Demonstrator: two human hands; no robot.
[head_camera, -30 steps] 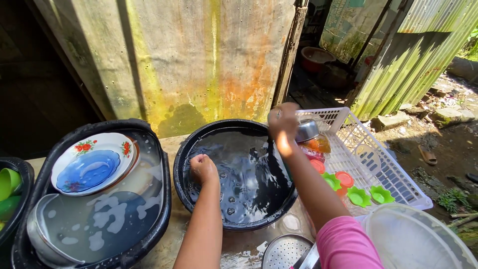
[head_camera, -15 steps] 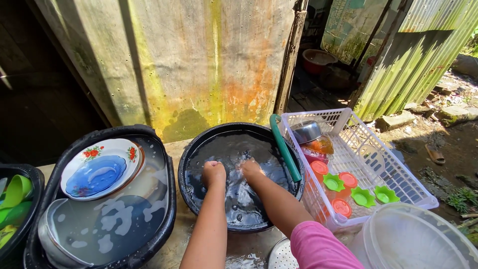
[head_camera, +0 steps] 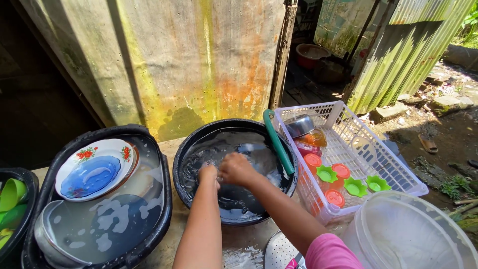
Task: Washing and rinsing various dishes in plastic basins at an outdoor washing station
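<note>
Both my hands are down in a round black basin (head_camera: 185,195) of soapy water. My left hand (head_camera: 208,175) is curled like a fist at the water's surface. My right hand (head_camera: 238,168) is pressed close beside it, fingers bent downward. Whatever they may grip is hidden under the water and the fingers. A green hose (head_camera: 278,142) lies over the basin's right rim. To the right stands a white plastic basket (head_camera: 401,175) holding a metal bowl (head_camera: 298,124), small orange lids (head_camera: 341,171) and green fluted cups (head_camera: 355,187).
An oval black tub (head_camera: 162,209) of water on the left holds a flowered blue-and-white plate (head_camera: 94,170). Green cups (head_camera: 12,195) sit in a tub at far left. A clear plastic container (head_camera: 413,234) and a metal strainer (head_camera: 280,253) are near me. A stained wall rises behind.
My right hand came back from the white basket, where the metal bowl now rests, and dropped into the basin. Both hands have drawn together in the water.
</note>
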